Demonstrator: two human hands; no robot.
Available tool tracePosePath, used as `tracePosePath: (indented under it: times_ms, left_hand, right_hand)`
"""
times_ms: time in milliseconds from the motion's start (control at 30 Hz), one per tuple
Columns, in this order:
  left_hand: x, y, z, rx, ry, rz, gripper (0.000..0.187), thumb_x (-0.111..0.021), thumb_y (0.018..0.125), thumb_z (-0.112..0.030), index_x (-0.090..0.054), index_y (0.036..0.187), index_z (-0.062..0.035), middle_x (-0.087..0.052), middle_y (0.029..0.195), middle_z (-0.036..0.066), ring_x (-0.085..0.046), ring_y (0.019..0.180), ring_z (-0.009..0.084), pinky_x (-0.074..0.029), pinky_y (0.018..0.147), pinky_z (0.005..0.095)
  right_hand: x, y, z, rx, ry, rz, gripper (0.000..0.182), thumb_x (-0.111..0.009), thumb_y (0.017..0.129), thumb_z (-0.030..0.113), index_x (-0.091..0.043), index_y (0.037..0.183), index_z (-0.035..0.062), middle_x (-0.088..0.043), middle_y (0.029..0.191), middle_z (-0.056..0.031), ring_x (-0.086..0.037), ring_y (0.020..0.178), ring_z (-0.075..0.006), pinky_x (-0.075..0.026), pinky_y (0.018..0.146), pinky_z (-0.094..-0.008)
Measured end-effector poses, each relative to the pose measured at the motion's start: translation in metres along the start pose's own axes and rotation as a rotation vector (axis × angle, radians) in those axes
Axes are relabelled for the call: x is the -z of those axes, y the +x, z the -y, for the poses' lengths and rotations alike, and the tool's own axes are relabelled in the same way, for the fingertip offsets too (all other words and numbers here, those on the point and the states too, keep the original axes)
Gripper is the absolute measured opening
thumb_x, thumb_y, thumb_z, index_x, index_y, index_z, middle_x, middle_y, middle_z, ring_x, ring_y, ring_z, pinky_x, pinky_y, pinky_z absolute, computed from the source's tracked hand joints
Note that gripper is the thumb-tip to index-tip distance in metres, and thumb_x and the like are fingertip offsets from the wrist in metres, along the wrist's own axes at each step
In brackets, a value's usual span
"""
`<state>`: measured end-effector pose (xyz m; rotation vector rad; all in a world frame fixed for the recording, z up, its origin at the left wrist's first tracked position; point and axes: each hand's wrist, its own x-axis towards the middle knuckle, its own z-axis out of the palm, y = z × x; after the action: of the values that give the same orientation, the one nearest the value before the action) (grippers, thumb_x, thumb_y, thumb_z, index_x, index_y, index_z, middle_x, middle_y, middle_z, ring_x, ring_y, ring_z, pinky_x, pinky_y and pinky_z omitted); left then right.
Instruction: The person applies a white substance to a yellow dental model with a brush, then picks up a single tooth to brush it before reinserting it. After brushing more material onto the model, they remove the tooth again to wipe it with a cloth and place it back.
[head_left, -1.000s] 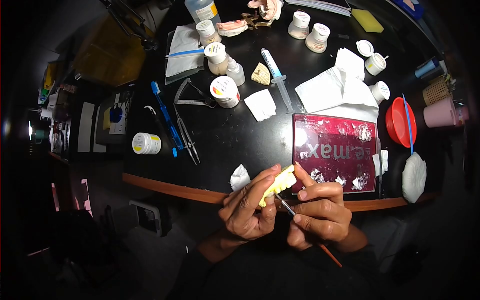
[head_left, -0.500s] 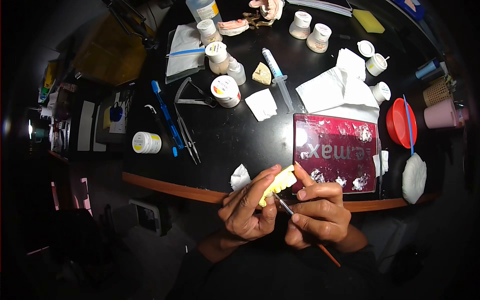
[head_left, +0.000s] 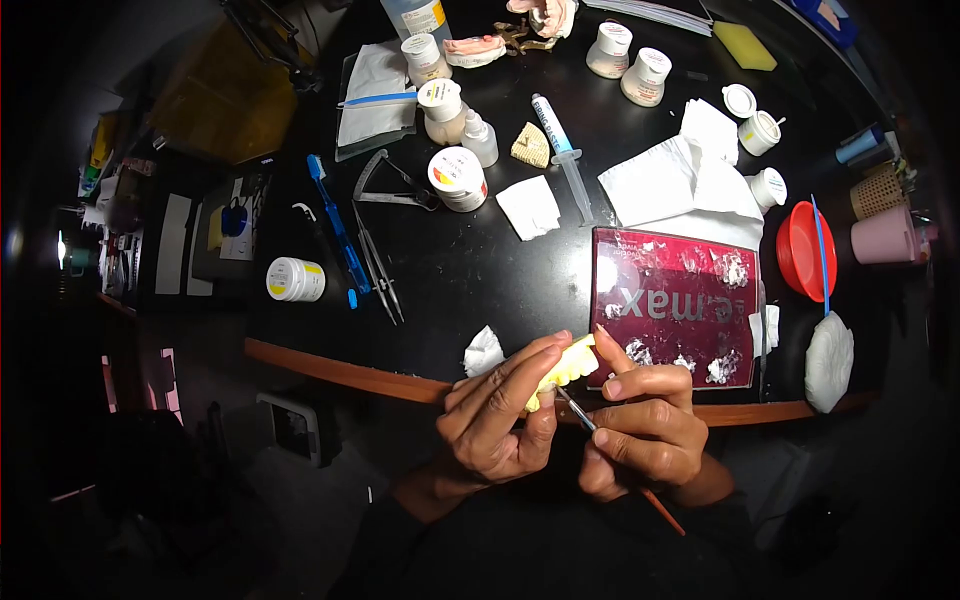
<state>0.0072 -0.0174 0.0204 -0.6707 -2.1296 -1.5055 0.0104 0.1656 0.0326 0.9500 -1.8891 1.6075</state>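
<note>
My left hand (head_left: 500,415) is closed around a pale yellow dental model (head_left: 570,367) with a row of teeth, held over the table's front edge. Between the thumb and fingers of my right hand (head_left: 645,435) is a thin brush (head_left: 660,508) with a reddish-brown handle and metal ferrule. Its tip points at the model's teeth; whether it touches cannot be made out. The right index finger reaches up to the model's right end. Just beyond the hands lies a dark red glass mixing slab (head_left: 675,270) with white paste smears.
Tweezers (head_left: 378,270), a blue toothbrush (head_left: 338,225), a caliper (head_left: 395,190) and a white jar (head_left: 296,280) lie left. Farther back are a firing-paste syringe (head_left: 565,160) and several jars. At right, a red bowl (head_left: 800,260) stands near a white round pad (head_left: 829,362).
The whole view has shifted slightly, so the table items appear a little farther right. Both hands keep their hold on the model and brush, with the brush tip slightly shifted along the model.
</note>
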Motion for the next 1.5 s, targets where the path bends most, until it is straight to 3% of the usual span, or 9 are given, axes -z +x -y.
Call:
tracePosePath:
  times_ms: [1500]
  left_hand:
    - [0.009, 0.014, -0.002, -0.031, 0.043, 0.058, 0.03, -0.06, 0.097, -0.002, -0.067, 0.122, 0.012, -0.076, 0.109, 0.03, -0.079, 0.1, 0.0379, -0.066, 0.085, 0.0397]
  right_hand:
    - [-0.005, -0.002, -0.002, 0.031, -0.023, -0.045, 0.008, -0.074, 0.081, -0.004, -0.069, 0.087, -0.0017, -0.069, 0.087, -0.0139, -0.064, 0.099, -0.0299, -0.059, 0.099, -0.0682]
